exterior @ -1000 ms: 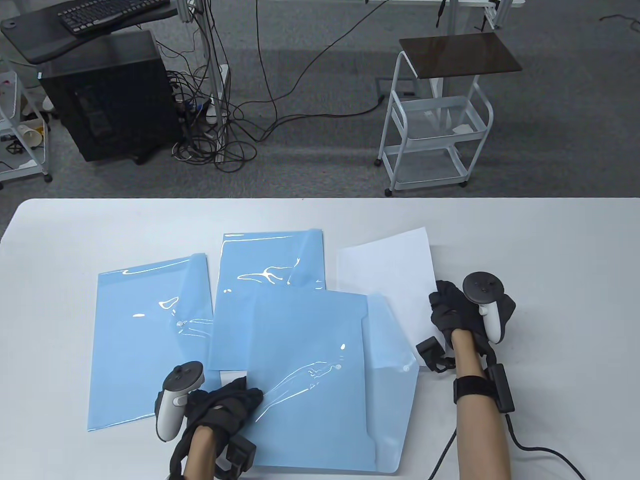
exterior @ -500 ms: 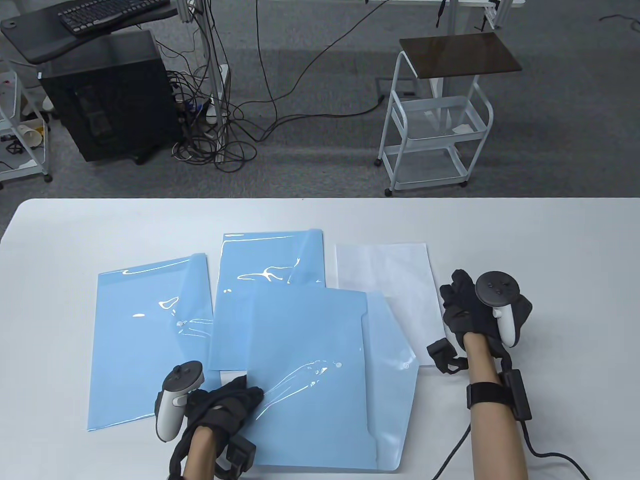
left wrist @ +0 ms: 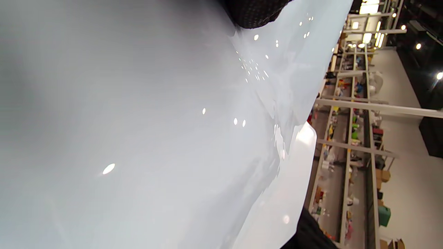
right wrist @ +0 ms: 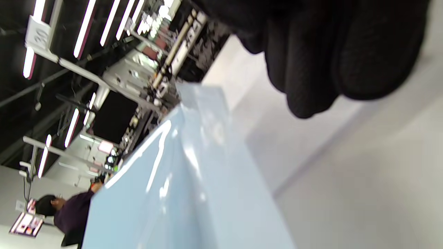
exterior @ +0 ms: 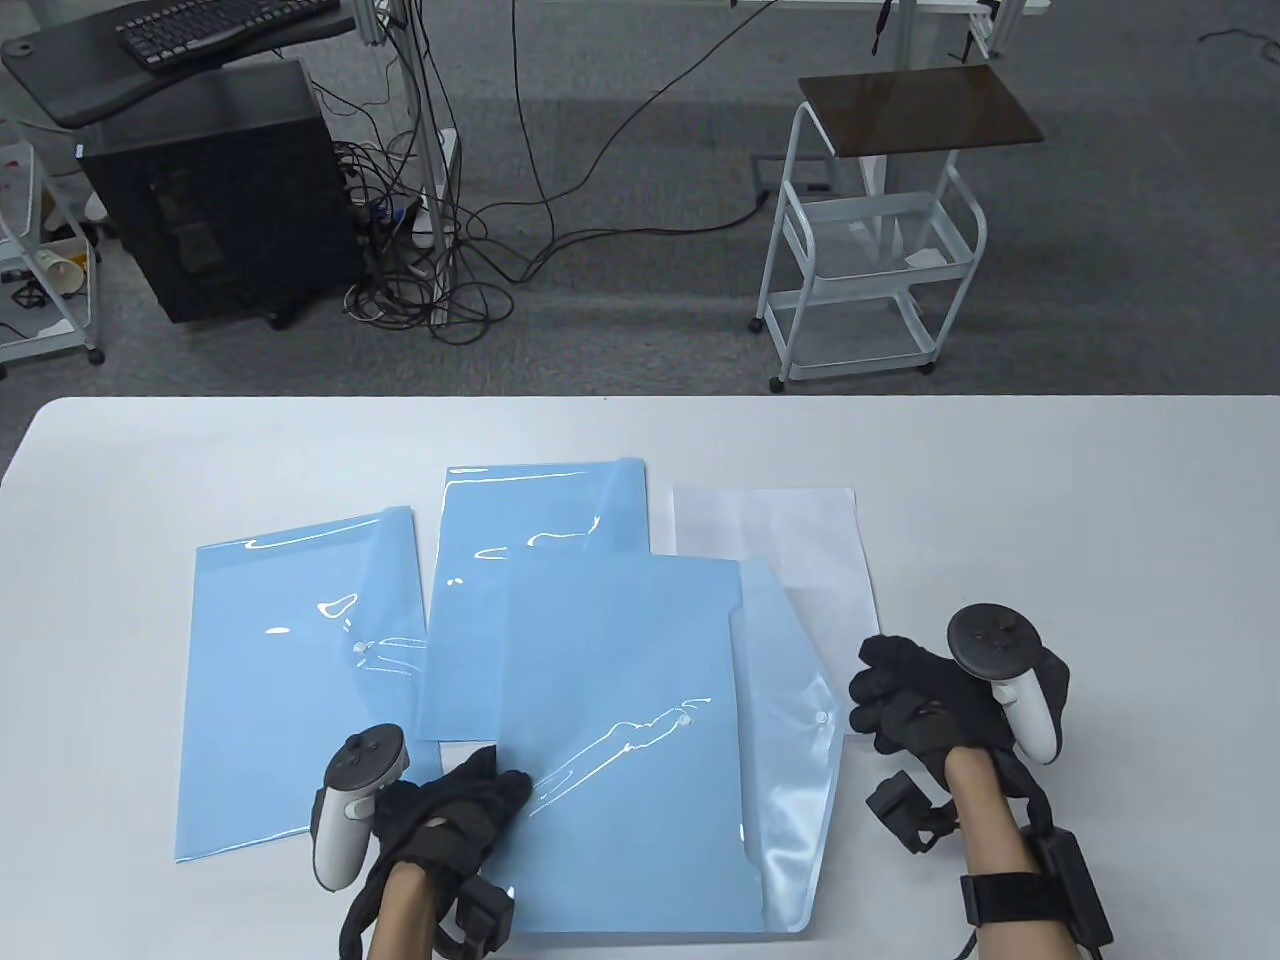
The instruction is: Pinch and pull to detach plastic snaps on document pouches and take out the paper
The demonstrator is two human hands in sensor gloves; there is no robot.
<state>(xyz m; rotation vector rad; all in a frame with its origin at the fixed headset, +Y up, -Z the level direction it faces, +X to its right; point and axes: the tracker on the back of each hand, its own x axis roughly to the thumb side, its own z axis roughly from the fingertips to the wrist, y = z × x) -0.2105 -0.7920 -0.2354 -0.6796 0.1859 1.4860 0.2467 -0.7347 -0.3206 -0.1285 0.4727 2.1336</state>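
Three light-blue document pouches lie on the white table (exterior: 1100, 500). The front pouch (exterior: 620, 740) has its flap folded open to the right, with the snap (exterior: 822, 718) showing. My left hand (exterior: 470, 795) grips that pouch at its lower left edge; the left wrist view shows the pouch (left wrist: 138, 121) close up under a fingertip (left wrist: 256, 14). A white sheet of paper (exterior: 780, 550) lies flat behind the flap. My right hand (exterior: 890, 695) hovers just right of the flap, its fingers (right wrist: 311, 62) loosely curled and holding nothing.
Two more pouches, one at the left (exterior: 290, 680) and one at the back middle (exterior: 530, 520), lie partly under the front one. Beyond the table's far edge stand a white cart (exterior: 870, 250) and a black computer tower (exterior: 220, 190).
My right hand let the paper drop flat, then drew back toward me to the flap's right edge. The front pouch shifted slightly away from me. The left hand stayed put.
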